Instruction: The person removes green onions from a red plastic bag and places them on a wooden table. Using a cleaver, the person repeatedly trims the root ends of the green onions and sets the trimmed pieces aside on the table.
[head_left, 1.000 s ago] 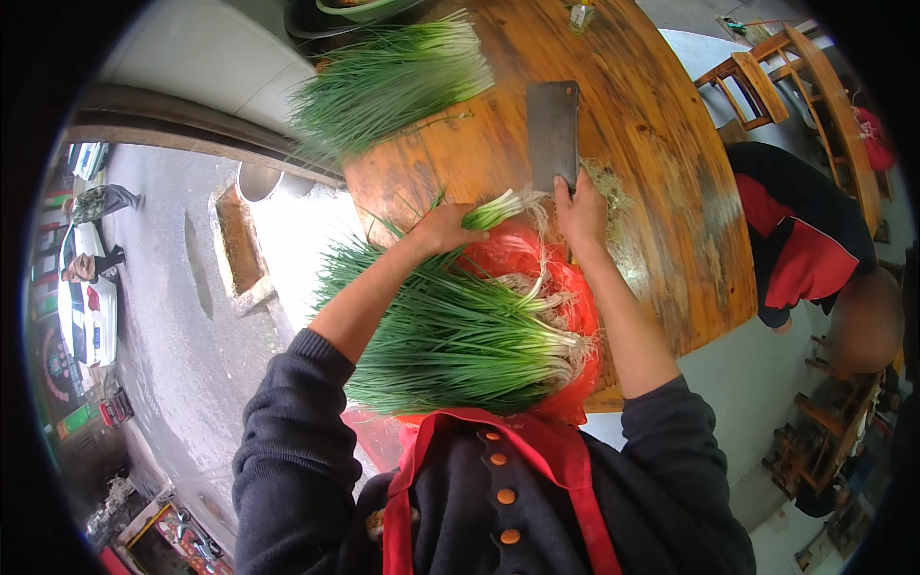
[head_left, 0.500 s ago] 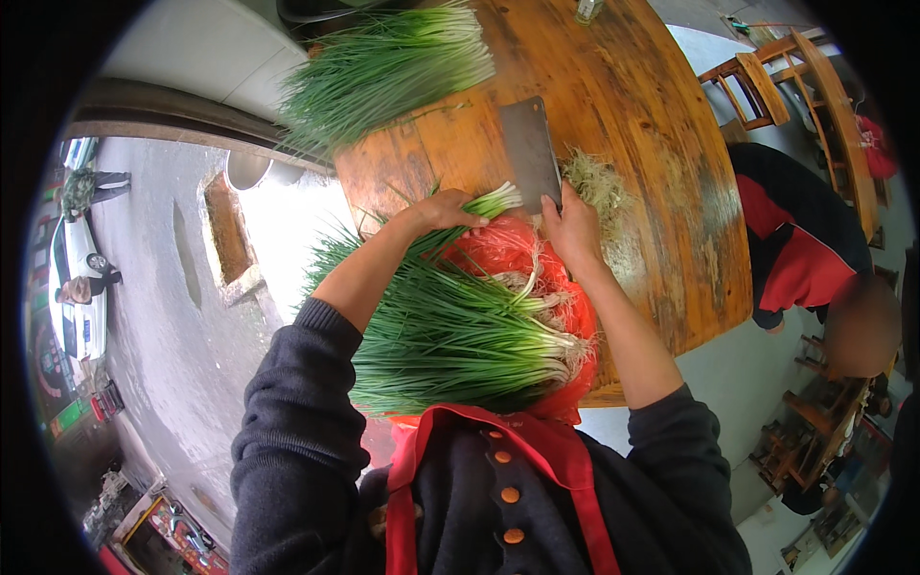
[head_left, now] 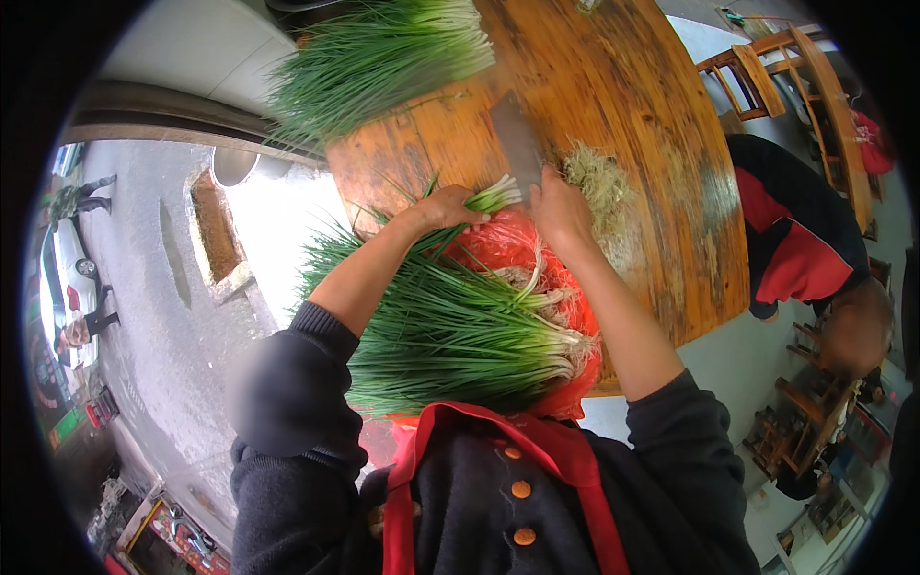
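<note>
— What's moved for us? Our left hand (head_left: 443,206) has slid up, fingers clamped on a small bunch of scallions (head_left: 494,195) held on the round wooden table (head_left: 661,115).

— And our right hand (head_left: 559,206), wrapped round the cleaver (head_left: 516,142) handle, has brought the blade right beside those white ends, so trimming looks under way.

— Room? The cut roots (head_left: 596,177) lie just right; bare wood beyond, the table edge near our red bag (head_left: 498,244).

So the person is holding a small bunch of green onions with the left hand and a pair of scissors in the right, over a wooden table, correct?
Not quite. The head view shows the right hand holding a cleaver, not scissors. The rest stands: the left hand grips a small bunch of green onions over the wooden table.
</note>
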A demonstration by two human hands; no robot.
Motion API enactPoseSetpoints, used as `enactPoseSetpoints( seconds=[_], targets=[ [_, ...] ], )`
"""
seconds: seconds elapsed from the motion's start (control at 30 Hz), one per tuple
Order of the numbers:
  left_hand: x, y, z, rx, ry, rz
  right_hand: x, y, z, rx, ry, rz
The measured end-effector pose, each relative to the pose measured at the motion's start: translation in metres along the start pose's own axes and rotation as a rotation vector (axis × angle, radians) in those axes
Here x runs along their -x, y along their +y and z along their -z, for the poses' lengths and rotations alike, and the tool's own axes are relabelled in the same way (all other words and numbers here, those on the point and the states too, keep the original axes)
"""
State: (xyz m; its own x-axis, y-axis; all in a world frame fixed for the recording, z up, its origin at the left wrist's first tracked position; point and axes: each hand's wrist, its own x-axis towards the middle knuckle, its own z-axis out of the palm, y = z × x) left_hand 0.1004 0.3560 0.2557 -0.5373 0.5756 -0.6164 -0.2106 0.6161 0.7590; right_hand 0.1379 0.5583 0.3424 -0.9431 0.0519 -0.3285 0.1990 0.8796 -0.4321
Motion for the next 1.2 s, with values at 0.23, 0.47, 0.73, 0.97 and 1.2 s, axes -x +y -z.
enactPoseSetpoints(
  seconds=[0.23,0.47,0.73,0.97,1.2],
  targets=[
    [0.005,-0.001,-0.001,0.121,-0.055,0.000,0.004,0.010,-0.022,-0.013,0.108,0.053],
    [0.056,0.037,0.054,0.403,-0.020,-0.025,0.000,0.021,-0.019,-0.016,0.130,0.088],
    [0.043,0.116,0.232,-0.914,0.925,-0.177,0.005,0.025,-0.018,-0.078,0.115,0.106],
    [-0.088,0.066,0.219,-1.135,1.022,-0.302,0.006,0.029,-0.014,-0.117,0.109,0.025],
    [-0.100,0.060,0.211,-1.243,1.240,-0.374,0.006,0.027,-0.014,-0.132,0.135,0.003]
  ],
)
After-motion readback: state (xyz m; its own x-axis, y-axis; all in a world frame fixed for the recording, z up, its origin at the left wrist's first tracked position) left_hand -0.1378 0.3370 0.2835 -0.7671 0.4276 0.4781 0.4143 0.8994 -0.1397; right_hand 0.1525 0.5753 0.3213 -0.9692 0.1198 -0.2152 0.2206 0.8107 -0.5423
